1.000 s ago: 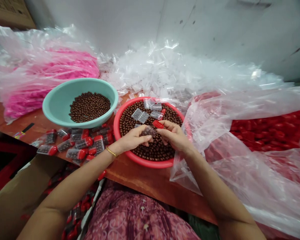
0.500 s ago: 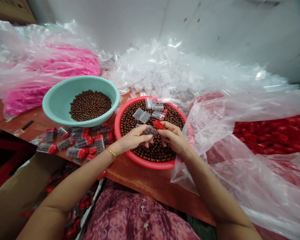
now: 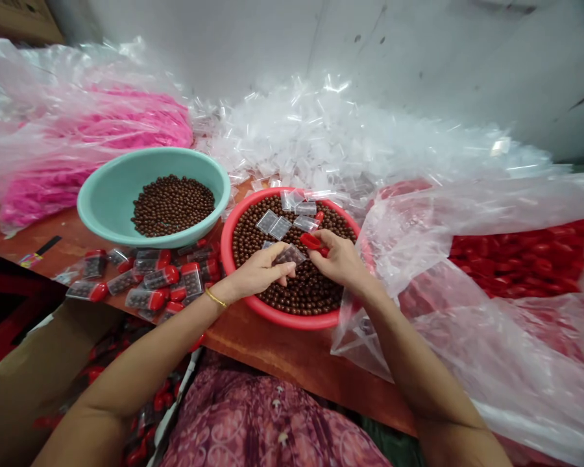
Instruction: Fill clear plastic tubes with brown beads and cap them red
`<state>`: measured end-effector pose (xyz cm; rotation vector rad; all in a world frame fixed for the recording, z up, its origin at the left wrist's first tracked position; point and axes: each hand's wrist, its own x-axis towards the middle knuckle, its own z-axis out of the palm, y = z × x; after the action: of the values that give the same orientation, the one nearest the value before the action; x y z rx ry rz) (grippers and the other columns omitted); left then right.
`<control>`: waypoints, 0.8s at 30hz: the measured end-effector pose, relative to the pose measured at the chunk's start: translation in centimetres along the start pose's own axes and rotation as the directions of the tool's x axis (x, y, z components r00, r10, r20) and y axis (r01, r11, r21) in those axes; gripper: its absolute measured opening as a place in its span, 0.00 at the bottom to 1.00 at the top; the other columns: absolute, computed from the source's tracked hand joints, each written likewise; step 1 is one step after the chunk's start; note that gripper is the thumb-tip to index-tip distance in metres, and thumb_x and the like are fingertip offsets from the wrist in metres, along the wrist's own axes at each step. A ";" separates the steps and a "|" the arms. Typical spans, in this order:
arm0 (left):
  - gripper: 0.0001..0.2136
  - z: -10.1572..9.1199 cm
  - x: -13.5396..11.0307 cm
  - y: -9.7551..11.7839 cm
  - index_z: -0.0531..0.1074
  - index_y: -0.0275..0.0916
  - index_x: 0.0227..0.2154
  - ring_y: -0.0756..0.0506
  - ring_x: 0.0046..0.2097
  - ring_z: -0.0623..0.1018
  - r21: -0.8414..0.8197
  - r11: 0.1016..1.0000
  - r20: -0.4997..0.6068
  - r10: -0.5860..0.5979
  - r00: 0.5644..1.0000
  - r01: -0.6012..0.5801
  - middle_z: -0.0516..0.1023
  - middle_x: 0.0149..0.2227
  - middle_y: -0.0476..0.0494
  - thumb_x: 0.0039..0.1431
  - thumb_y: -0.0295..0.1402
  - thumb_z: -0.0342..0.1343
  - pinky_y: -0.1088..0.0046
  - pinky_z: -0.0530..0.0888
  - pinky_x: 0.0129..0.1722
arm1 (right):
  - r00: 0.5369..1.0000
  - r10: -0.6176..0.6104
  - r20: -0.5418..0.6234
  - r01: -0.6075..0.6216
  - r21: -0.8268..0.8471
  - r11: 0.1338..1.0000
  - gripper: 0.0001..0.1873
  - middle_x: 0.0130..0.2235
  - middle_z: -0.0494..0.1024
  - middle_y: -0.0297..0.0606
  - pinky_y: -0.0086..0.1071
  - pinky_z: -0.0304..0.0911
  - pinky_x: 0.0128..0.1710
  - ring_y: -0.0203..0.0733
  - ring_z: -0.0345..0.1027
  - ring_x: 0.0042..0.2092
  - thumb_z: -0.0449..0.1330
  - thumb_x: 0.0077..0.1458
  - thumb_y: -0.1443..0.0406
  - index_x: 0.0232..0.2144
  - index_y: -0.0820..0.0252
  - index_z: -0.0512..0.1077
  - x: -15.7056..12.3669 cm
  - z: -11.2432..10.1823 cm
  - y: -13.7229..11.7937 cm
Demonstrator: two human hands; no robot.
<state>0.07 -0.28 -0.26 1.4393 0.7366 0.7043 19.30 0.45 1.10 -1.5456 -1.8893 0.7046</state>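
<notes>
In the middle of the frame, a round red plastic basin [image 3: 292, 321] is full of smooth brown balls [image 3: 304, 292]. Above them, your left hand [image 3: 257, 272] pinches a small clear container [image 3: 289, 255] in narrow fingers, and your right hand [image 3: 340, 261] pinches a glossy red cap [image 3: 311, 241].

- The right hand [image 3: 338, 259] hides part of the red cap [image 3: 311, 241].
- The left hand [image 3: 257, 272] covers part of the small clear bag [image 3: 287, 255]; its contents are blurred.
- The picture's corner cuts off a cardboard box [image 3: 14, 19].

From my end: red cap [image 3: 311, 241], clear bag [image 3: 289, 255], choc-brown balls [image 3: 296, 292] in red basin [image 3: 231, 272], teal bowl [image 3: 107, 207], hot-pink pkg [image 3: 102, 123], pink-patterned skirt [image 3: 272, 421].
</notes>
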 end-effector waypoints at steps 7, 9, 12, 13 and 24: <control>0.15 -0.3 0.0 0.0 0.64 0.35 0.34 0.54 0.26 0.70 -0.188 0.981 0.054 -0.035 0.998 0.045 0.71 0.30 0.49 0.52 0.42 0.56 0.77 0.69 0.28 | 0.988 0.103 0.111 -0.137 0.374 0.917 0.09 0.22 0.61 0.27 0.27 0.52 0.21 0.32 0.52 0.22 0.50 0.51 0.60 0.32 0.58 0.66 -1.3 0.5 -1.1; 0.15 -0.4 0.0 0.1 0.64 0.35 0.34 0.55 0.25 0.70 -0.209 0.977 0.062 -0.028 0.998 0.041 0.71 0.29 0.49 0.52 0.42 0.56 0.77 0.69 0.27 | 0.995 0.053 0.090 -0.082 0.363 0.928 0.07 0.25 0.64 0.28 0.27 0.54 0.23 0.31 0.54 0.24 0.52 0.52 0.61 0.32 0.57 0.65 -1.5 0.9 -1.5; 0.14 -0.3 0.0 0.0 0.63 0.35 0.34 0.55 0.24 0.69 -0.204 0.979 0.052 -0.014 0.999 0.024 0.70 0.28 0.51 0.53 0.42 0.56 0.78 0.67 0.25 | 0.995 -0.009 0.099 -0.029 0.378 0.925 0.09 0.28 0.68 0.30 0.27 0.57 0.25 0.31 0.58 0.25 0.53 0.55 0.59 0.35 0.57 0.65 -1.6 1.2 -1.6; 0.14 -0.2 0.0 0.0 0.63 0.35 0.33 0.55 0.24 0.68 -0.192 0.981 0.042 -0.010 0.999 0.017 0.70 0.28 0.51 0.53 0.41 0.55 0.78 0.67 0.24 | 0.993 -0.021 0.113 -0.024 0.386 0.922 0.10 0.28 0.69 0.30 0.27 0.58 0.25 0.32 0.59 0.25 0.53 0.56 0.57 0.36 0.57 0.65 -1.6 1.1 -1.6; 0.12 0.2 0.0 0.1 0.62 0.36 0.32 0.56 0.23 0.67 -0.127 0.992 -0.063 0.008 0.998 -0.016 0.68 0.27 0.52 0.54 0.41 0.53 0.79 0.67 0.24 | 0.875 -0.452 -0.175 0.359 -0.394 0.846 0.20 0.38 0.77 0.43 0.35 0.67 0.40 0.42 0.71 0.39 0.48 0.60 0.67 0.53 0.55 0.68 -2.6 1.7 -0.5</control>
<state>0.17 -0.40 -0.19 1.3116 0.7190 0.7944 18.14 -2.20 -0.03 -1.2805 -2.1142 -0.0357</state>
